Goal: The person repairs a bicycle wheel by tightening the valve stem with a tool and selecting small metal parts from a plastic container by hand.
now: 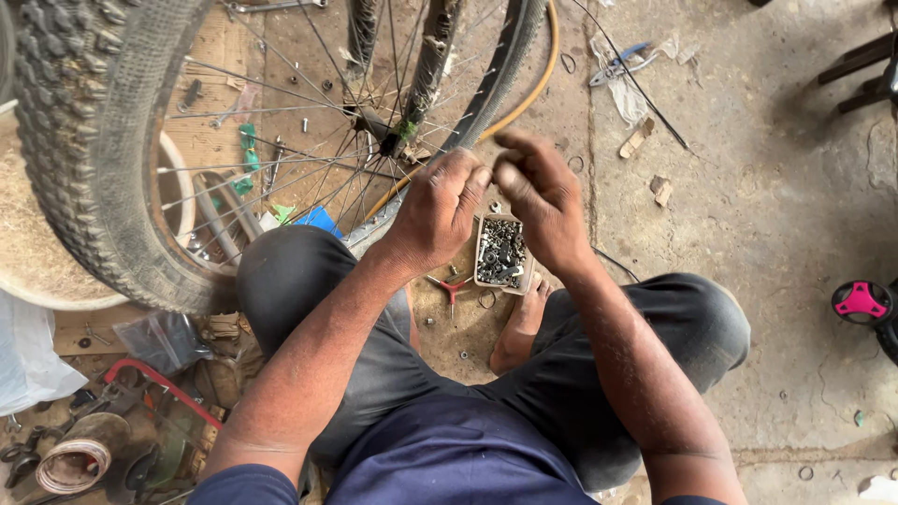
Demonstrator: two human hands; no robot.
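My left hand (441,201) and my right hand (535,192) meet fingertip to fingertip above a small open box (502,252) full of nuts and bolts on the floor. The fingers of both hands pinch together around something too small to make out. A bicycle wheel with a knobby tyre (89,140) and thin spokes (309,140) stands to the left, just beyond my left hand. A small red three-armed wrench (450,289) lies on the ground between my knees.
I squat on a dirty concrete floor with my bare foot (522,327) beside the box. Tools, a red-handled cutter (159,383) and scrap lie at the lower left. A pink and black part (862,301) sits at the right edge. Loose washers and litter dot the floor.
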